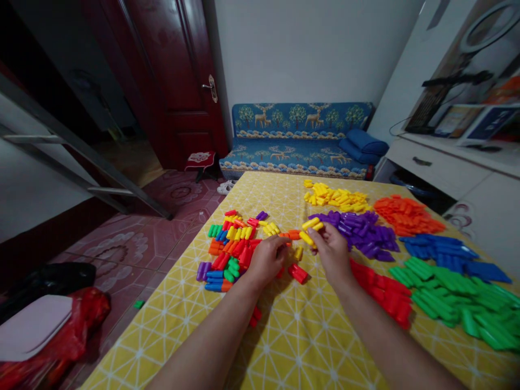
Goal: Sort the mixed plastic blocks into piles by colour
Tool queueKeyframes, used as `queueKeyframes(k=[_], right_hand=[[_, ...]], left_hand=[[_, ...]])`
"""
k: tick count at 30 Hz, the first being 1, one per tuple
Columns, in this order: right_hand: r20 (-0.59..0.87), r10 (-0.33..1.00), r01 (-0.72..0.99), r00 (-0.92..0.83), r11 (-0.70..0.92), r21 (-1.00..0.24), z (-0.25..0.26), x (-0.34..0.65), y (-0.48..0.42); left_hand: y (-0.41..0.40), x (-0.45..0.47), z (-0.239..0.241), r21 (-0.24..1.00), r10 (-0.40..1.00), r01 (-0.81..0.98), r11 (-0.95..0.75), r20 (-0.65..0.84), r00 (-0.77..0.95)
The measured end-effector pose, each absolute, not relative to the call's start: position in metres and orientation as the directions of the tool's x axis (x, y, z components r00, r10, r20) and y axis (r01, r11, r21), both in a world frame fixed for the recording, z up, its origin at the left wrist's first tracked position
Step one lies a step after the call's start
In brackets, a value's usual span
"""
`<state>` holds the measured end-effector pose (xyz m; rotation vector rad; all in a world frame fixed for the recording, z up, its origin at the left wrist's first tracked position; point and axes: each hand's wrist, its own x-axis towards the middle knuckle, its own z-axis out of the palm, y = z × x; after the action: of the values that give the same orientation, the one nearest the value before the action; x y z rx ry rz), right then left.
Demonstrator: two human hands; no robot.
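Observation:
Yellow plastic building blocks (311, 223), finger-shaped and lying side by side, are pinched between the thumb and fingers of my right hand (333, 252). My left hand (268, 259) is curled closed at the right side of a mixed-colour pile of blocks (239, 246); whatever its fingertips grip is hidden. Between the hands lie orange blocks (291, 234), a small yellow block (298, 253) and a red block (298, 273). Close by my right forearm is a heap of red blocks (385, 295), and a purple heap (361, 230) sits just beyond that hand.
A yellow patterned cloth (195, 325) covers the table. Sorted heaps of yellow (337, 197), orange (406, 214), blue (439, 252) and green blocks (459, 298) line its right side. One green block (139, 304) lies on the floor. A blue sofa (296, 146) stands behind.

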<state>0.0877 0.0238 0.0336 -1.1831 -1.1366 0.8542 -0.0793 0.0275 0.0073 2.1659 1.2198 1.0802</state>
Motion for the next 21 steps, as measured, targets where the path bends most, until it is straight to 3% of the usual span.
queueKeyframes(k=[3,6,8,14,21], right_hand=[[0.204,0.945,0.155,0.256,0.168,-0.974,0.056,0.109,0.079],[0.166,0.910,0.424,0.379,-0.011,-0.906,0.066,0.131,0.139],[0.161,0.887,0.516,0.432,-0.097,-0.851,0.066,0.143,0.172],[0.191,0.855,0.616,0.482,-0.175,-0.768,0.056,0.159,0.232],[0.282,0.827,0.684,0.487,-0.160,-0.712,0.049,0.168,0.263]], left_hand=[[0.027,-0.079,0.009,0.686,0.861,0.521,-0.509,0.395,0.321],[0.027,-0.079,0.010,0.695,0.865,0.515,-0.501,0.380,0.329],[0.027,-0.079,0.011,0.698,0.865,0.513,-0.500,0.373,0.335],[0.025,-0.079,0.013,0.712,0.870,0.504,-0.488,0.355,0.342],[0.025,-0.079,0.015,0.729,0.882,0.503,-0.464,0.324,0.343]])
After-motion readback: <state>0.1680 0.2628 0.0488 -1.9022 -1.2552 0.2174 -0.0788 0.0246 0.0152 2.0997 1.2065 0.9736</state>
